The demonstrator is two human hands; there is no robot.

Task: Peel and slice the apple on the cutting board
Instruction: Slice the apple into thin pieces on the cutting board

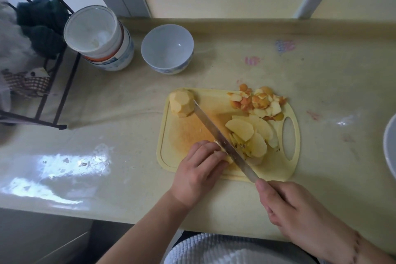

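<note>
Right hand [300,206], knife [225,141], bowl [167,48] beyond

Bare forearms; a white ribbed garment [214,248] covers the torso.

No legible text; stacked containers [107,49] show blurred, unreadable print.
</note>
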